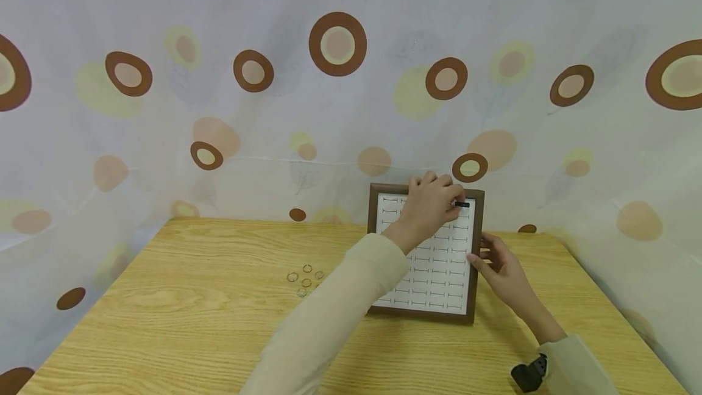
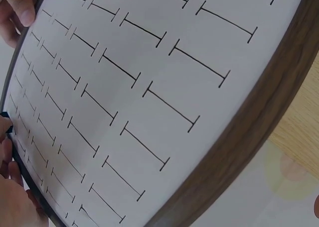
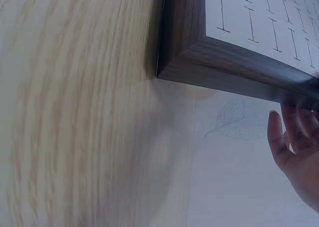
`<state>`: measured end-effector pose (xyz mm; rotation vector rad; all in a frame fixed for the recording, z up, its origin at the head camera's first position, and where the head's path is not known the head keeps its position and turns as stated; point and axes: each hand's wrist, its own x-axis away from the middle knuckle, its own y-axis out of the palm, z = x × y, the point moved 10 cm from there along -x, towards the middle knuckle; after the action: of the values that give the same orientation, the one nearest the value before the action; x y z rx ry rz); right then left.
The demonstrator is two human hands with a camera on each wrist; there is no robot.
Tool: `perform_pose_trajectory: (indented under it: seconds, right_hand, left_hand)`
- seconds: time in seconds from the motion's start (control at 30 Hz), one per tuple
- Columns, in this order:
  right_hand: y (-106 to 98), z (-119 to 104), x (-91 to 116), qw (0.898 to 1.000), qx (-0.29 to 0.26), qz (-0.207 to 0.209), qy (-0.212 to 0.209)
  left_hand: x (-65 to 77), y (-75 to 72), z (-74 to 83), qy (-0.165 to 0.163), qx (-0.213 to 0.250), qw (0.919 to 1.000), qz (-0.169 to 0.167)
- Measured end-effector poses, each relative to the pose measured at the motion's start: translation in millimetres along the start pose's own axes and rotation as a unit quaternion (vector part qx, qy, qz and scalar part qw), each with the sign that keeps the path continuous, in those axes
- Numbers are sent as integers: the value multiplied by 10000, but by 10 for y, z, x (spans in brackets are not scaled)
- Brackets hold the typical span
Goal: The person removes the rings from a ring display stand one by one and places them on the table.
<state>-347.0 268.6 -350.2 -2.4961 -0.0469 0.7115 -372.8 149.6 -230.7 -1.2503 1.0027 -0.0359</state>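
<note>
A brown-framed board stands tilted back on the table, its white face cut with rows of short, bar-ended slits. My left hand reaches across to its top right corner. The curled left fingers pinch something small there, mostly hidden, with a short black strip showing beside the fingertips; whether this strip is a separate piece or a widened slit, I cannot tell. On the board's right side, my right hand holds the wooden frame, thumb on the front and fingers behind. Several thin rings lie left of the board.
The wooden table runs back to a patterned curtain that hangs close behind the board. A black wrist device sits at the right sleeve, low over the table.
</note>
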Motion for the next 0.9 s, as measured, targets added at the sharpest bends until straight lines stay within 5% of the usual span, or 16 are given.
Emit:
perform_pose_trajectory:
  seconds: [0.9]
  right_hand:
    - [-14, -21, 0, 9999, 56, 66, -66]
  left_hand:
    - [-5, 23, -11, 137, 297, 9994, -134]
